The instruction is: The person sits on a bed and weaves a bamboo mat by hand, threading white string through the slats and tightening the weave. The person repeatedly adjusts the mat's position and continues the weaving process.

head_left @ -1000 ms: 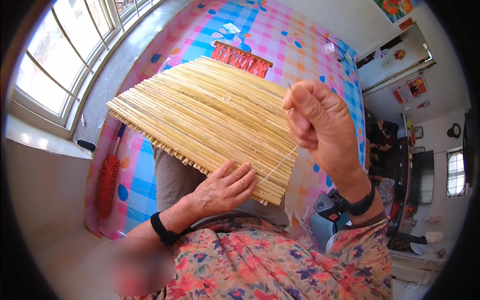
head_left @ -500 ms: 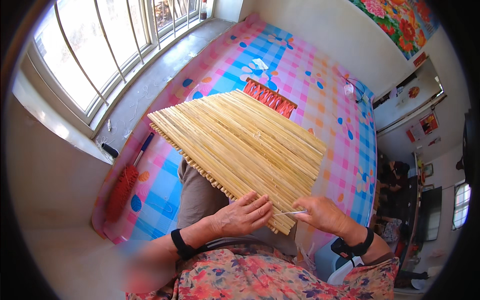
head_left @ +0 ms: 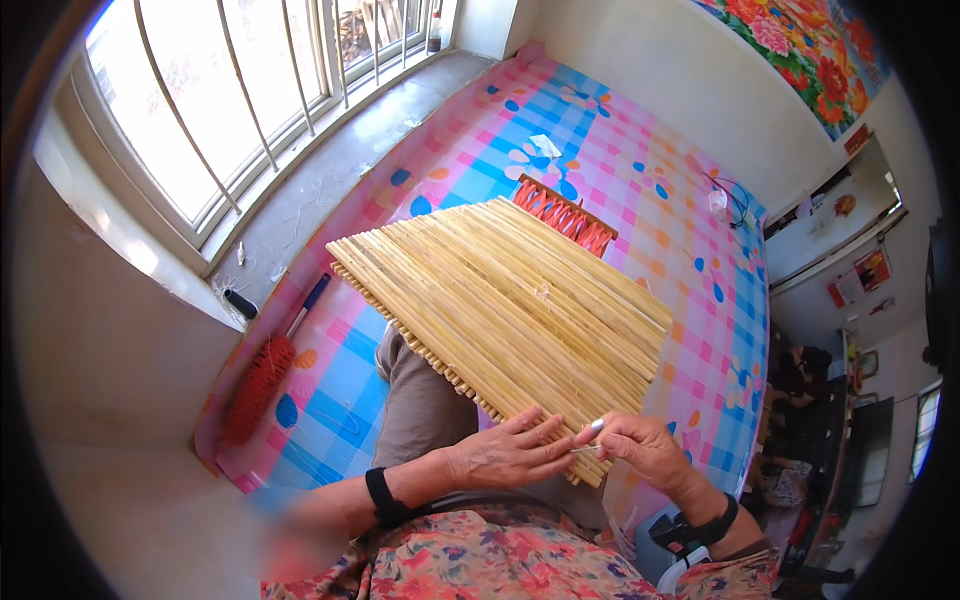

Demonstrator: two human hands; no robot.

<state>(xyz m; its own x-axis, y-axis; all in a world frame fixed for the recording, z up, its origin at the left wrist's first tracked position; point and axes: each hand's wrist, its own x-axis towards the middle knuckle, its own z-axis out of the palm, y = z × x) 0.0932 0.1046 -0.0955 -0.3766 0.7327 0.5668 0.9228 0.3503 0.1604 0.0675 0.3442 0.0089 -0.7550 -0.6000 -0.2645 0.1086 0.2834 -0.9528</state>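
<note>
A stiff mat of pale yellow stalks (head_left: 490, 290), laid side by side, slants across my lap. Its doubled, knobbly edge runs along the left side. My left hand (head_left: 515, 450) lies on the near end of the mat with its fingers stretched out, pressing on the stalks. Just right of it, my right hand (head_left: 640, 448) is closed in a pinch over the near right corner. Between the two hands shows a thin whitish strand or needle (head_left: 586, 448), too fine to tell which. A silvery band (head_left: 597, 426) sits at a right-hand finger.
Beyond the mat, a wooden rack with red strips (head_left: 565, 215) rests on the checked bed cover (head_left: 620, 120). A red duster (head_left: 260, 390) lies at the left, near a dark spool (head_left: 240, 304) on the windowsill. A bluish container (head_left: 660, 530) stands by my right forearm.
The view has shifted, so the scene sits lower and further right. My right hand has turned and come closer to my left, and less of the white strand shows between them.
</note>
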